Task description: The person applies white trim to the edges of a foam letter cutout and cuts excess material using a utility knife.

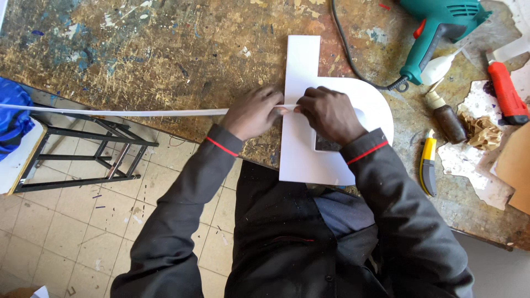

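Before us, a worn, paint-flecked workbench (165,49) over a pale tiled floor (72,232). On the bench lies a large white cut-out letter (309,94), flat, its lower edge hanging past the bench's front edge. We see the left hand (252,113) closed, pinching a long white strip (116,112) just at the letter's left edge; the strip runs away to the left, out over the floor. The right hand (330,113) rests on the letter, its fingers curled and pinching the same strip's end, nearly touching the left hand. To the right we list: a teal power drill (441,22) with a black cord (353,60), a white nozzle bottle (439,67), a small brown bottle (448,118), a yellow utility knife (428,163), a red utility knife (507,94), crumpled brown paper (483,132). Left, over the floor, a black metal frame (88,149).
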